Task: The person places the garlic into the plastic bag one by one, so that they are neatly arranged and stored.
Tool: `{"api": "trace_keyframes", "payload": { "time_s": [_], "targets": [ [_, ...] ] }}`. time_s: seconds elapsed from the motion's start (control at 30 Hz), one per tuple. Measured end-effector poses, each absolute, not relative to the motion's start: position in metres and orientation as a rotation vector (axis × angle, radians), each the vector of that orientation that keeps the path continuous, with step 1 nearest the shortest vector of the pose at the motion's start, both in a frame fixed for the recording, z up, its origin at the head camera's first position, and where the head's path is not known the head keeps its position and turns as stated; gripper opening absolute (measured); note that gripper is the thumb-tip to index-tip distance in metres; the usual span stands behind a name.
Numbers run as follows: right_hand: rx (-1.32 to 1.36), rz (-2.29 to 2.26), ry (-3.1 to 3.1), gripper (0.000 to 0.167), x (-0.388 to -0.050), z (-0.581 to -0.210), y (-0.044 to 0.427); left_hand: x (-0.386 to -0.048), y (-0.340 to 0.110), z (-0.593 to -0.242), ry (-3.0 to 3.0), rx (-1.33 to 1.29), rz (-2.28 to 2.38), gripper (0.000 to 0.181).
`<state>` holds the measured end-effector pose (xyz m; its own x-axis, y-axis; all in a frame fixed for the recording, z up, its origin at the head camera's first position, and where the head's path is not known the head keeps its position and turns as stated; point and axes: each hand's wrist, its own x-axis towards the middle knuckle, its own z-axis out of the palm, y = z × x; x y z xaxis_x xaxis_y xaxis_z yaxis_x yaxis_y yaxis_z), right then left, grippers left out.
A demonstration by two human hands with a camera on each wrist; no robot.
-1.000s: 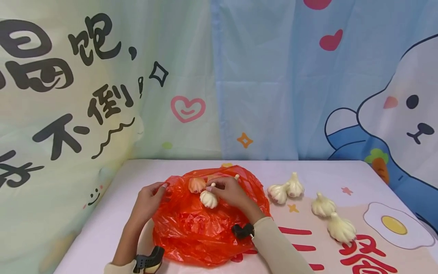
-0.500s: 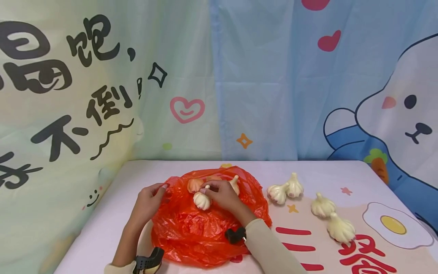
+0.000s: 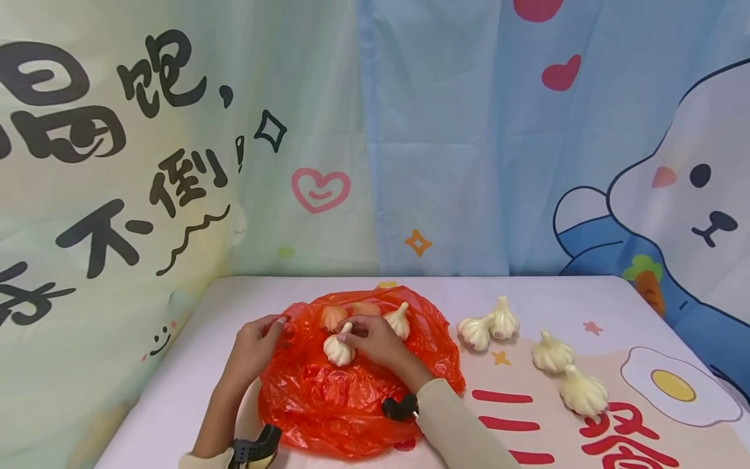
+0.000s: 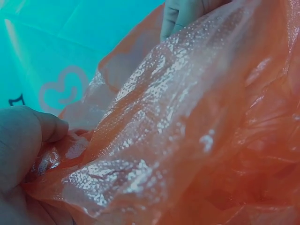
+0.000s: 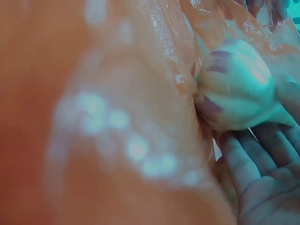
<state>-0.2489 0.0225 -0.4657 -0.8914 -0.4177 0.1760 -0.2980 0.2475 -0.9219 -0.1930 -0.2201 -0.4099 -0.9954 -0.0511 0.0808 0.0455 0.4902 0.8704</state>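
A crumpled red plastic bag (image 3: 351,417) lies on the table. At its left rim my left hand (image 3: 258,342) grips the thin plastic, which bunches between thumb and fingers (image 4: 54,126) in the left wrist view. My right hand (image 3: 375,339) pinches a garlic bulb (image 3: 338,352) by its stem, over the bag's mouth. In the right wrist view this garlic bulb (image 5: 239,89) shows purple patches beside my fingers (image 5: 243,164). Another garlic bulb (image 3: 398,320) sits in the bag behind my right hand. Reddish rounded shapes (image 3: 333,318) show through the plastic at the back.
Right of the bag, two garlic bulbs (image 3: 474,332) lie together. Farther right and nearer, a garlic bulb (image 3: 553,352) touches another garlic bulb (image 3: 584,391). They rest on a printed tablecloth (image 3: 504,407). A printed curtain (image 3: 439,163) hangs behind the table.
My right hand has moved left and slightly nearer with the garlic bulb, uncovering the other bulb in the bag. My left hand stays at the bag's rim.
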Motion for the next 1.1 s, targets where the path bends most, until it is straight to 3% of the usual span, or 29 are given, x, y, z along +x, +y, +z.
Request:
{"api": "trace_keyframes", "payload": {
  "time_s": [0.3, 0.57, 1.1],
  "targets": [
    [-0.652, -1.743, 2.381, 0.022, -0.2476, -0.4659, 0.0229, -0.1934, -0.2196, -0.4113, -2.632, 0.019, -1.547, 0.034],
    [-0.726, -1.777, 2.296, 0.034, -0.2451, -0.4678, 0.0221, -0.1925, -0.2187, -0.4126, -2.639, 0.023, -1.523, 0.035],
    [-0.715, -1.711, 2.292, 0.03, -0.2506, -0.4656, 0.0221, -0.193, -0.2176, -0.4081, -2.653, 0.036, -1.514, 0.034]
  ]
}}
